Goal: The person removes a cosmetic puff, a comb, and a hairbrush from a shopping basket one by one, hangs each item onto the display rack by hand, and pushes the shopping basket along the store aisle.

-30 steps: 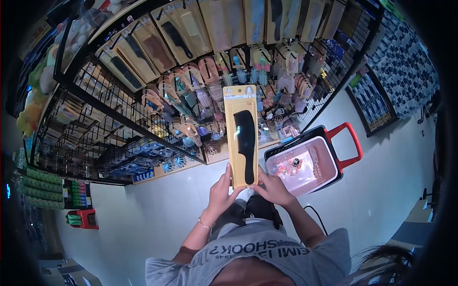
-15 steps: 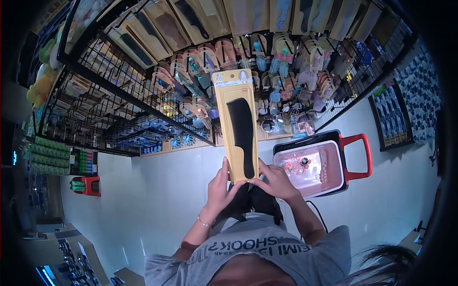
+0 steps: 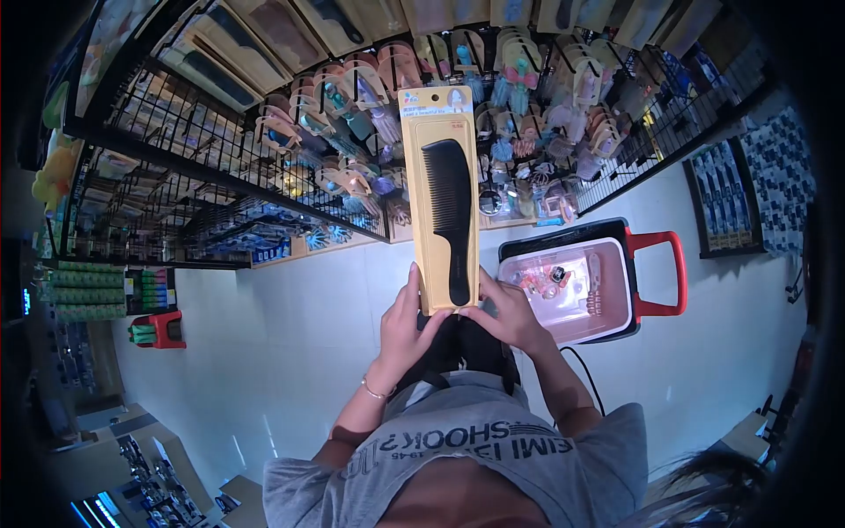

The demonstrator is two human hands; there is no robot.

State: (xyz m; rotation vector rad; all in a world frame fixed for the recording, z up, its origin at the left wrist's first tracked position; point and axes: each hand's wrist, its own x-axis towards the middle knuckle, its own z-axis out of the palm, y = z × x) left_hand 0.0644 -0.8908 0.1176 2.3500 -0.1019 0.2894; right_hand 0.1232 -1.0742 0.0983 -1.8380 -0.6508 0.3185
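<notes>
A black comb (image 3: 451, 211) with a handle lies in a tan card package (image 3: 415, 176), held upright in front of me. My left hand (image 3: 407, 321) grips the lower left corner, its thumb along the bottom edge. On the lower right corner, my right hand (image 3: 506, 314) closes in the same way. The comb's teeth point left and its handle points down between my hands. Print and a hang hole show on the package's top.
Wire racks (image 3: 211, 167) with hanging combs, brushes and hair accessories stand ahead. To the right on the floor is a basket (image 3: 623, 255) with a red handle (image 3: 673, 273), holding a pink tub with small items. A red stool (image 3: 167, 329) sits at the left.
The packaged comb and both hands appear slightly higher in view. Racks and basket have also shifted up as the camera tilted. Both hands keep their hold.
</notes>
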